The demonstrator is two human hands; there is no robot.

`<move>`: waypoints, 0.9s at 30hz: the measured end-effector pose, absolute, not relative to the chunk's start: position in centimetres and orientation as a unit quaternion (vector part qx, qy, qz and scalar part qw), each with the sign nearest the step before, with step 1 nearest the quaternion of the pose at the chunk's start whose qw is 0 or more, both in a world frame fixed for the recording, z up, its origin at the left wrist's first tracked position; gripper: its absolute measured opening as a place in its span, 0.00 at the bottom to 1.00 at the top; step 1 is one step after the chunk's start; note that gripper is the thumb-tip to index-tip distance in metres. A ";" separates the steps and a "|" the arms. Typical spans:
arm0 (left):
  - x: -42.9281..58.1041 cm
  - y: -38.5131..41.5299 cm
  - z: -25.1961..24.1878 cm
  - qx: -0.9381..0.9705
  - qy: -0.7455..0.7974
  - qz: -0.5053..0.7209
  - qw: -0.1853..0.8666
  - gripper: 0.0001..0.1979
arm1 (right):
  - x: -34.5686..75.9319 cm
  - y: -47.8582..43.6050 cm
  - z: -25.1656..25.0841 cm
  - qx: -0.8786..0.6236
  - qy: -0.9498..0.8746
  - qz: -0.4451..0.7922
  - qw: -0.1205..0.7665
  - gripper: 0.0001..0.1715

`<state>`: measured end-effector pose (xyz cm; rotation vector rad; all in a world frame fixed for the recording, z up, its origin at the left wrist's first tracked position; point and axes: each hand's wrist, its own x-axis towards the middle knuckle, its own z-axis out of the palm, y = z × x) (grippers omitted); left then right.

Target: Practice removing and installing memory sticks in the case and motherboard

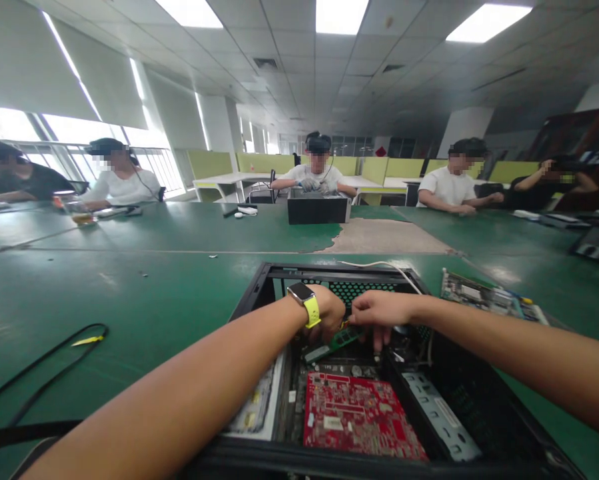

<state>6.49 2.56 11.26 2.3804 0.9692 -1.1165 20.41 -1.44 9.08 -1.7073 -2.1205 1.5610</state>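
An open black computer case (259, 460) lies in front of me with both of my hands inside its far half. My left hand (330, 308), a yellow-strapped watch on its wrist, is closed with its fingers curled down; what they grip is hidden. My right hand (379, 310) meets it, thumb and forefinger pinched at some thin yellow wires (345, 325), its other fingers hanging lower. Just below the hands a green memory module (340, 341) sits at a slant. Nearer to me is a red circuit board (356, 417), with a metal drive bracket (442, 417) to its right.
A loose circuit board (479, 293) lies on the green table (179, 293) right of the case. A black cable (44, 370) lies at left. Across the table a person (319, 170) wearing gloves works at another case (316, 210). Several other people sit around.
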 end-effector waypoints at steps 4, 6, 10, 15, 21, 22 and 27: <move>5.5 2.0 13.1 0.884 0.326 -0.316 0.109 0.07 | 20.5 -1.0 9.5 -0.537 -0.719 0.438 -0.056 0.17; 5.4 1.8 13.1 0.899 0.315 -0.292 0.085 0.13 | 20.2 -0.9 9.5 -0.535 -0.765 0.351 -0.073 0.14; 6.0 1.8 11.4 0.905 0.309 -0.287 0.051 0.16 | 19.2 -1.4 9.1 -0.551 -0.804 0.206 -0.087 0.12; 6.7 1.9 9.1 0.907 0.279 -0.310 0.059 0.13 | 18.1 -3.2 8.1 -0.542 -0.826 0.068 -0.140 0.11; 7.3 2.0 7.8 0.910 0.287 -0.300 0.016 0.15 | 17.3 -3.4 7.0 -0.525 -0.830 0.015 -0.188 0.13; 7.4 2.0 7.5 0.911 0.282 -0.301 0.017 0.14 | 17.2 -3.4 7.2 -0.523 -0.830 0.013 -0.195 0.13; 7.2 2.2 6.4 0.932 0.261 -0.250 0.022 0.11 | 17.4 -6.2 10.9 -0.521 -0.832 0.032 -0.190 0.17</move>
